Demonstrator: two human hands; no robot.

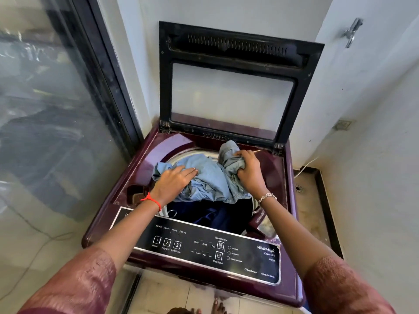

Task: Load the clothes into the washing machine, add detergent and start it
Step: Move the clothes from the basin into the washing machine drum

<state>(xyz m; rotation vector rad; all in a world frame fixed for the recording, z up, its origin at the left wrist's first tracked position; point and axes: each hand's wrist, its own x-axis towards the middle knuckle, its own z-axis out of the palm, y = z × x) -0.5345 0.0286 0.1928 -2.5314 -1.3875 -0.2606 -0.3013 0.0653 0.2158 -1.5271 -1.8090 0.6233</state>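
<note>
- Over the open drum of the maroon washing machine [145, 164], a light blue garment [210, 177] lay bunched.
- The left hand [174, 181] pressed it with flat fingers.
- The right hand [249, 169] gripped a fold.

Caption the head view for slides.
Laundry: left hand presses and right hand grips a light blue garment over the open washing machine, lid raised.

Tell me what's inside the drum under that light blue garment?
Some dark navy clothing shows in the drum below the light blue garment. Whatever lies directly beneath it, and the drum's bottom, is covered.
</note>
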